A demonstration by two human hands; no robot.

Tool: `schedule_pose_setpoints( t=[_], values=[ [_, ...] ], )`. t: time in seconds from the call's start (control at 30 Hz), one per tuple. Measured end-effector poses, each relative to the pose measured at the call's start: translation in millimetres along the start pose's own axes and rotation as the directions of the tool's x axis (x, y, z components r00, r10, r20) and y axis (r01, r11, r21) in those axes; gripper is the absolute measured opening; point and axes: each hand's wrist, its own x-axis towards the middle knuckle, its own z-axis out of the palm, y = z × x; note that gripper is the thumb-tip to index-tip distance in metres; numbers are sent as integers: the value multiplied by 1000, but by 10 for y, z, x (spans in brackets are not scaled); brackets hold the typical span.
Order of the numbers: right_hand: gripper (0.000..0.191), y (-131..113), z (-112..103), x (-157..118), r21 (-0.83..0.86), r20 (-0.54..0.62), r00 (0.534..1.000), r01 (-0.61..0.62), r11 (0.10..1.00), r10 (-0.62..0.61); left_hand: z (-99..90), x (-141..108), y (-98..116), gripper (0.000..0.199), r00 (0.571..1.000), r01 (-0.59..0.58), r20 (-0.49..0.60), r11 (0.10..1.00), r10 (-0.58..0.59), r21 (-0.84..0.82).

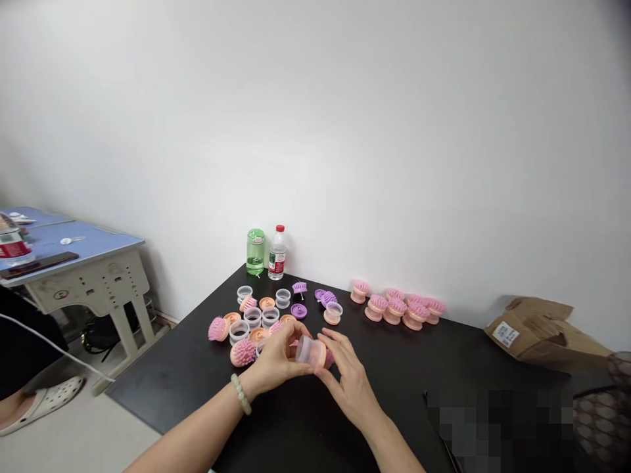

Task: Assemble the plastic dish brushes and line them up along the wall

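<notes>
Head camera view, nearest first: the left hand [273, 358], wearing a pale beaded bracelet [241, 394], and the right hand [348, 384] both grip a clear plastic cup [306, 350] with a peach end, held just above a black table [296, 420]. Just beyond lie pink bristled scalp brushes [243, 353], clear cups [252, 318] and peach bases [267, 303]. Farther off stand a row of assembled pink brushes [394, 310], a green bottle [255, 252], a water bottle [277, 253] and a torn cardboard box [542, 335].

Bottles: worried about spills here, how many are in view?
3: a green bottle and a red-capped water bottle on the black table's back edge, a third bottle on the blue desk at left. Others may be hidden.
</notes>
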Motion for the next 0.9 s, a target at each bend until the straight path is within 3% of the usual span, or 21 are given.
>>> schedule_pose_setpoints(
  t=[0.2, 0.47, 0.6, 0.73, 0.9],
  values=[
    [30, -14, 10, 17, 46, -9, 998, -67, 997, 67, 18, -13, 22, 48, 1000, 12, 9, 997, -12, 72],
    [38, -41, -22, 48, 117, -35, 999, -34, 993, 38, -35, 6, -1, 53, 995, 96, -39, 984, -91, 149],
    [40, -58, -44, 66, 95, -50, 998, 36, 995, -32, -38, 22, -24, 55, 990, 135, -39, 990, -134, 27],
    [33, -101, -66, 73, 57, -56, 990, 133, 989, -130, 10, 17, 21, 45, 975, 221, -4, 966, -223, -132],
    [45, -207, -88, 71, -42, -58, 960, 272, 962, -274, 31, 4, 55, 41, 971, 237, 17, 964, -237, -124]
  ],
)
